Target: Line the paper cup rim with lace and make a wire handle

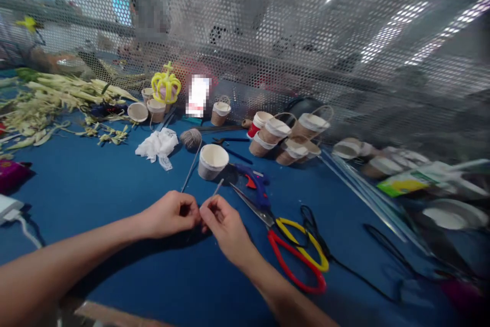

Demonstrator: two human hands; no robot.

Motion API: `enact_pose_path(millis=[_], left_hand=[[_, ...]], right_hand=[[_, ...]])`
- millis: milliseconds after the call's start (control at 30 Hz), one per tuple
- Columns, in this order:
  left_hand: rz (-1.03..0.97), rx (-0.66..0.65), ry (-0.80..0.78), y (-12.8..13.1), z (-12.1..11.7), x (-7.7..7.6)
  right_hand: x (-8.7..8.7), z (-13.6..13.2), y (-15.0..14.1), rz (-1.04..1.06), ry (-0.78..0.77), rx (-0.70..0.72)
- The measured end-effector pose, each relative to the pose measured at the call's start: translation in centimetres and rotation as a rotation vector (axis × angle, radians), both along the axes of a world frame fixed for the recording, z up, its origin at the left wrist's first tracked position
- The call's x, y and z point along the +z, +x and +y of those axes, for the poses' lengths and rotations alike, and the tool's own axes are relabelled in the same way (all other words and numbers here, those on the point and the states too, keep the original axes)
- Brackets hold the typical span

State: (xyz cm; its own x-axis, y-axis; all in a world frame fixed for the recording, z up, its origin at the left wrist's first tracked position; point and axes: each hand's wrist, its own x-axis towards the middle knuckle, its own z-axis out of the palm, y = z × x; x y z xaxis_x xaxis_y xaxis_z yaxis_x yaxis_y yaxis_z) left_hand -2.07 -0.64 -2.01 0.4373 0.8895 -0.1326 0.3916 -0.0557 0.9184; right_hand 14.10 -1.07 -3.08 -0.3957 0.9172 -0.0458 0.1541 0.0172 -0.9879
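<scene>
My left hand (176, 215) and my right hand (226, 225) meet fingertip to fingertip above the blue tabletop, both pinched closed. A grey yarn strand (191, 168) runs from a yarn ball (191, 139) down into my left fingers. Out of my right fingers pokes a short yarn end (219, 186), angled up and to the right. The part between the fingertips is hidden. Just beyond my hands stands a paper cup (213, 161) with a pale inside and a greyish outer wall. Scissors (273, 222) with one red and one yellow handle lie open beside my right hand.
A blue glue gun (260, 189) lies behind the scissors, its black cord trailing right. Several brown cups (264, 142) with looped handles stand at the back right. Crumpled white tissue (158, 146), a yellow crown-shaped piece (166, 84) and dried husks (57, 97) are left. Perforated metal closes off the back.
</scene>
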Motion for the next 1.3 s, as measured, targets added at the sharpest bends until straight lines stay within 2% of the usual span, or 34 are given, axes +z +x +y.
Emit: enact_pose_path(millis=[133,300,500,633,767,1100,1300], left_hand=[[-0.081,-0.071,-0.047,-0.9,0.4,0.3],[-0.091,-0.092,-0.018,-1.5,0.7,0.6],[-0.108,-0.143,0.050,-2.2,0.9,1.8],[-0.023,-0.111,0.117,-2.4,1.0,1.5],[0.023,-0.073,0.109,-2.2,1.1,0.8],[-0.104,-0.033,0.006,-1.7,0.9,1.0],[-0.139,0.048,-0.095,-1.4,0.6,1.5]], right_hand=[[0.9,0.1,0.0,0.053,-0.019,0.118],[1.8,0.2,-0.5,-0.074,-0.023,0.058],[2.8,0.5,-1.3,-0.143,0.034,0.020],[2.6,0.5,-1.4,-0.137,0.034,-0.013],[2.2,0.6,-1.5,-0.141,0.022,-0.032],[3.0,0.6,-1.4,-0.180,0.007,-0.019],[2.3,0.4,-1.7,-0.062,0.003,-0.047]])
